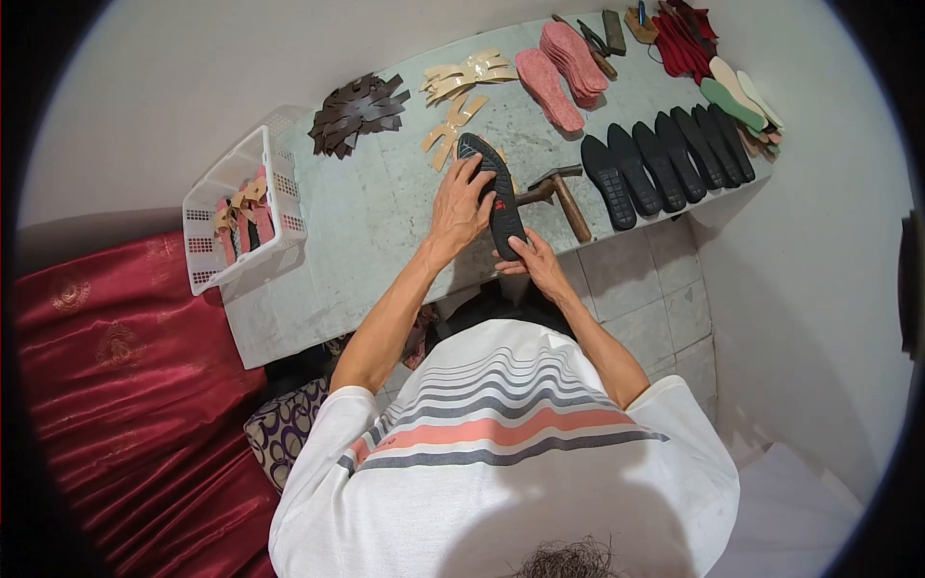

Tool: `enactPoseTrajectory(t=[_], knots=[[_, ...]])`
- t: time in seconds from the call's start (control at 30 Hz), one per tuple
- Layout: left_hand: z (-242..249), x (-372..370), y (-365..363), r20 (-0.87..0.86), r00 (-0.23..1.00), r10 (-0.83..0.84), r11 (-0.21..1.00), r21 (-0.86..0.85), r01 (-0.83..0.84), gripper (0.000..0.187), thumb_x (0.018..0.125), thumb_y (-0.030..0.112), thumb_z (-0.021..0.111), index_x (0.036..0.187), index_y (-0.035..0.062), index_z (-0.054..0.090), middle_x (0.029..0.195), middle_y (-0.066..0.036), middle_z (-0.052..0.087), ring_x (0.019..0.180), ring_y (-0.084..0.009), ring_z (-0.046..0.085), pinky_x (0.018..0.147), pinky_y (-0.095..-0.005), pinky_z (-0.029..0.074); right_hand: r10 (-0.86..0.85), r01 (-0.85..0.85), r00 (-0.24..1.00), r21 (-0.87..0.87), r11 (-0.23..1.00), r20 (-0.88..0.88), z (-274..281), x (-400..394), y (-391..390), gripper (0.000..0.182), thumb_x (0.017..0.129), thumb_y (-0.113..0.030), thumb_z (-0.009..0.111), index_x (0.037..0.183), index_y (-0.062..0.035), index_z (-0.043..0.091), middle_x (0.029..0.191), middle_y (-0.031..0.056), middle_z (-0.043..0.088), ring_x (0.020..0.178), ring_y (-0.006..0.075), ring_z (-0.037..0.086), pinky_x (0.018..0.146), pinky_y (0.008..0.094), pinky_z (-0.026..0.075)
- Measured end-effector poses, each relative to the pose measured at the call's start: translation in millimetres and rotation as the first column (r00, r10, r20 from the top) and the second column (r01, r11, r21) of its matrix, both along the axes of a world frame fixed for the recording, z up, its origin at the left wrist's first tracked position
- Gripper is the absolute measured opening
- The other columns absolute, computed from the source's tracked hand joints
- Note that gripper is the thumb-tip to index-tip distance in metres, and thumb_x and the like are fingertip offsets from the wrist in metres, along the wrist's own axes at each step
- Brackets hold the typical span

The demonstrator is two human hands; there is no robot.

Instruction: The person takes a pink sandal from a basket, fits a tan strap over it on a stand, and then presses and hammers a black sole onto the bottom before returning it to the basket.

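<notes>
I see the left hand (pixel 461 204) gripping the black sole (pixel 503 210) toward its far end while the right hand (pixel 536 264) clamps its near end, presumably steadying it above the table (pixel 337 226).

A shiny red cloth (pixel 125 405) with gold marks (pixel 118 344) lies at the lower left, all wrinkly near the bottom. Just beside it is something with purple loops (pixel 287 429). Pale floor tiles (pixel 626 279) show right of the middle. A white wall (pixel 145 125) is at the upper left. A dark thing (pixel 909 284) sticks in at the far right edge.
</notes>
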State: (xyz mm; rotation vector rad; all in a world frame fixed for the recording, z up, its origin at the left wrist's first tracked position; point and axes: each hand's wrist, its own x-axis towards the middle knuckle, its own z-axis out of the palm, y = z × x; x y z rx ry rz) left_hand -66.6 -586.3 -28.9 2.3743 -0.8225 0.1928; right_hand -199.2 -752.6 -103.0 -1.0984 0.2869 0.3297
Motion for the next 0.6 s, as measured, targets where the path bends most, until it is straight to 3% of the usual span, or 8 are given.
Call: enactPoseTrajectory(t=[0.17, 0.23, 0.27, 0.3, 0.37, 0.4, 0.47, 0.6], knots=[[4, 0, -1, 0.006, 1.0, -0.004, 1.0, 0.027, 0.004, 0.034, 0.087, 0.012, 0.075, 0.12, 0.0034, 0.07, 0.144, -0.018, 0.057, 0.135, -0.0395, 0.05, 0.112, -0.0506, 0.045, 0.01, -0.011, 0.998, -0.015, 1.0, -0.058, -6, 0, -10, 0.055, 0.102, -0.042, 0.069, 0.137, -0.0004, 0.058, 0.115, 0.0149, 0.075, 0.079, 0.0209, 0.076, 0.073, 0.0323, 0.062], [4, -10, 1, -0.006, 1.0, 0.0, 0.999, 0.037, 0.0, 0.034, 0.088, 0.012, 0.075, 0.12, 0.0032, 0.07, 0.144, -0.017, 0.057, 0.135, -0.0395, 0.05, 0.112, -0.0507, 0.044, -0.074, 0.062, 0.997, -0.383, 0.922, -0.017, -40, -4, -37, 0.05, 0.1, -0.04, 0.07, 0.13, -0.0005, 0.063, 0.109, 0.0108, 0.075, 0.082, 0.0266, 0.072, 0.081, 0.0405, 0.057], [3, -10, 0, 0.013, 1.0, 0.005, 0.999, 0.036, -0.006, 0.034, 0.088, 0.013, 0.075, 0.12, 0.0036, 0.071, 0.145, -0.017, 0.057, 0.135, -0.0392, 0.05, 0.112, -0.0509, 0.043, -0.151, 0.217, 0.976, -0.698, 0.682, 0.156, -38, 5, -58, 0.049, 0.099, -0.039, 0.071, 0.13, -0.0013, 0.065, 0.11, 0.0122, 0.073, 0.089, 0.031, 0.069, 0.086, 0.0442, 0.054], [1, -16, 1, 0.024, 1.0, 0.015, 0.999, 0.037, -0.016, 0.034, 0.088, 0.014, 0.075, 0.121, 0.004, 0.071, 0.145, -0.017, 0.057, 0.135, -0.0389, 0.05, 0.113, -0.0512, 0.042, -0.146, 0.365, 0.931, -0.871, 0.33, 0.334, -36, 12, -77, 0.048, 0.097, -0.038, 0.072, 0.129, -0.0021, 0.066, 0.111, 0.0137, 0.071, 0.096, 0.0353, 0.065, 0.091, 0.0479, 0.051], [-1, -17, 2, 0.044, 0.999, 0.012, 0.998, 0.06, -0.015, 0.035, 0.089, 0.015, 0.075, 0.123, 0.0049, 0.071, 0.146, -0.017, 0.056, 0.137, -0.0382, 0.049, 0.114, -0.0508, 0.039, -0.043, 0.431, 0.902, -0.901, 0.041, 0.43, -56, 22, -96, 0.048, 0.096, -0.036, 0.072, 0.13, -0.0023, 0.065, 0.12, 0.0192, 0.064, 0.112, 0.0413, 0.059, 0.098, 0.0503, 0.048], [-1, -17, 2, 0.066, 0.998, 0.007, 0.997, 0.082, -0.012, 0.036, 0.09, 0.015, 0.075, 0.125, 0.0058, 0.071, 0.147, -0.016, 0.056, 0.138, -0.0374, 0.047, 0.116, -0.0505, 0.036, -0.04, 0.434, 0.901, -0.9, 0.044, 0.432, -58, 25, -102, 0.048, 0.096, -0.036, 0.072, 0.13, -0.0023, 0.065, 0.12, 0.0192, 0.064, 0.112, 0.0413, 0.059, 0.098, 0.0503, 0.048], [-1, -17, 3, 0.049, 0.999, 0.02, 0.993, 0.114, -0.025, 0.038, 0.09, 0.016, 0.074, 0.127, 0.0072, 0.072, 0.149, -0.015, 0.055, 0.14, -0.0366, 0.045, 0.117, -0.0541, 0.031, 0.146, 0.14, 0.976, -0.981, 0.134, 0.159, -63, 31, -112, 0.052, 0.096, -0.035, 0.071, 0.134, -0.0008, 0.061, 0.133, 0.0225, 0.057, 0.116, 0.0424, 0.058, 0.097, 0.0517, 0.049], [4, -15, -2, 0.002, 0.996, 0.092, 0.961, 0.262, -0.089, 0.042, 0.092, 0.022, 0.072, 0.133, 0.0116, 0.07, 0.154, -0.01, 0.053, 0.146, -0.0315, 0.037, 0.117, -0.0612, 0.02, 0.183, 0.151, 0.968, -0.98, 0.131, 0.174, -102, 58, -124, 0.057, 0.096, -0.041, 0.068, 0.137, -0.0028, 0.058, 0.131, 0.0254, 0.057, 0.11, 0.0478, 0.062, 0.092, 0.0547, 0.051]])
